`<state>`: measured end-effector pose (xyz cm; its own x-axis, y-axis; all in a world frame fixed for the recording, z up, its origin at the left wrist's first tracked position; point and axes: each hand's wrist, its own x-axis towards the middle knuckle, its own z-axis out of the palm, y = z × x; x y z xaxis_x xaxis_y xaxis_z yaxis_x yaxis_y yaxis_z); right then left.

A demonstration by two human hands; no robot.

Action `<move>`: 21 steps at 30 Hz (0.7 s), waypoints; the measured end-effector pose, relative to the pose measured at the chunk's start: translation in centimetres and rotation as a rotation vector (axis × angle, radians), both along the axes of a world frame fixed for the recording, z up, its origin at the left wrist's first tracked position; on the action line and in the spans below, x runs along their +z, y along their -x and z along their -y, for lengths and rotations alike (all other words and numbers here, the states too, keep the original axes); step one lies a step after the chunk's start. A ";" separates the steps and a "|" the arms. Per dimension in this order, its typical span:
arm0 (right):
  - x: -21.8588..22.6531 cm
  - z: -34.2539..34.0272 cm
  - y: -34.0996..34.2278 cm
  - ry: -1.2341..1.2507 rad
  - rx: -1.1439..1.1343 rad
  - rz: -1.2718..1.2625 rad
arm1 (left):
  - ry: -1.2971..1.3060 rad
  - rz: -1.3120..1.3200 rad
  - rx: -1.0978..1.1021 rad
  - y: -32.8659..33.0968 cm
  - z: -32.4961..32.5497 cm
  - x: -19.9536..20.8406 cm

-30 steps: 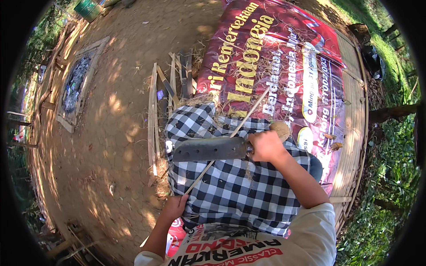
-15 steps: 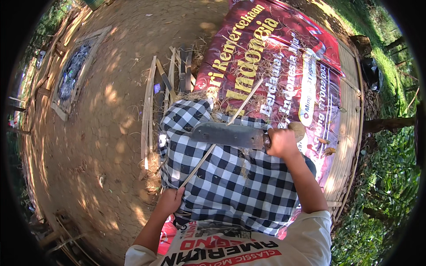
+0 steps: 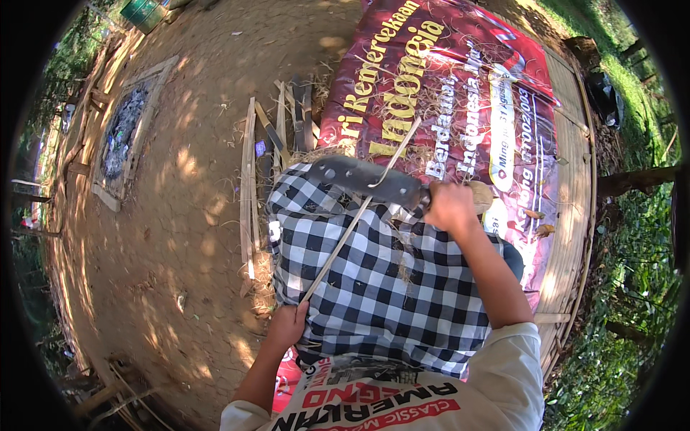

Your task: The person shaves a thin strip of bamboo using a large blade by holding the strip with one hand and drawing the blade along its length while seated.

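Note:
My right hand (image 3: 454, 208) grips the handle of a broad, dark machete (image 3: 366, 179), its blade pointing left above my lap. A thin, pale wooden strip (image 3: 338, 251) slants from lower left to upper right, passing by the blade. Its near end is pinched in my left hand (image 3: 289, 323), low at my left side. Beside the blade a curled shaving (image 3: 388, 172) rises from the strip. Black-and-white checked cloth (image 3: 374, 280) covers my lap beneath both. The wooden end of the machete's handle (image 3: 480, 197) shows past my right fist.
Ahead lies a dark red printed banner (image 3: 345, 93) strewn with shavings, over a bamboo platform (image 3: 571, 215). Several split wood strips (image 3: 249, 194) lie on the ground left of my lap. A wood-framed pit (image 3: 126, 133) with ash-grey contents is farther left. A green drum (image 3: 142, 14) stands at the far left.
The machete has moved up and away along the strip, its blade now tilted down to the right. A curled shaving shows at the blade. My left hand still holds the strip's near end.

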<state>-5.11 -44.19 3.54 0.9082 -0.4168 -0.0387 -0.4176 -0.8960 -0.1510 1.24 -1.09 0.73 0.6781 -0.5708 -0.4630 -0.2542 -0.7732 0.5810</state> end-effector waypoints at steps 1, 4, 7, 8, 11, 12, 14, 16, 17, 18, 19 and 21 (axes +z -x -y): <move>-0.1 1.7 0.3 0.029 -0.101 0.028 | -0.012 -0.025 0.003 -0.1 0.1 0.1; 1.3 0.9 0.2 0.050 -0.137 0.015 | -0.021 -0.047 0.012 -0.6 1.0 0.4; 1.6 -2.9 -0.9 -0.036 -0.143 0.067 | -0.004 -0.042 0.018 -0.2 0.9 0.4; 1.5 -4.2 -1.1 -0.081 -0.074 0.034 | 0.004 -0.062 0.023 -0.2 0.7 0.1; 1.8 -6.5 -1.6 -0.115 0.153 -0.117 | 0.034 -0.060 0.034 -0.1 0.2 0.1; 1.5 -6.1 -1.7 -0.079 0.234 -0.122 | 0.045 -0.048 0.037 -0.1 0.0 0.2; 1.2 -3.3 -1.9 -0.014 0.316 -0.096 | -0.012 -0.078 0.029 -0.2 0.0 0.3; 1.4 2.0 -1.5 0.033 0.004 -0.059 | -0.035 -0.063 0.017 -0.4 0.3 0.1; 2.2 4.4 -1.2 0.038 -0.158 -0.097 | -0.036 -0.035 0.013 -0.4 0.4 -0.4; 2.5 6.2 -0.3 0.035 -0.233 -0.127 | -0.039 -0.009 -0.003 -0.5 0.5 -0.5; 2.8 6.3 0.5 0.100 -0.240 -0.104 | -0.040 -0.037 -0.016 -0.6 0.4 -0.2; 3.5 5.5 0.9 0.156 -0.219 -0.135 | -0.020 -0.081 -0.037 -1.3 1.0 0.3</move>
<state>-6.00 -49.71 7.08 0.7869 -0.6128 -0.0728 -0.6106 -0.7902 0.0518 2.58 -2.12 1.03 0.6164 -0.5851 -0.5270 -0.2357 -0.7756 0.5856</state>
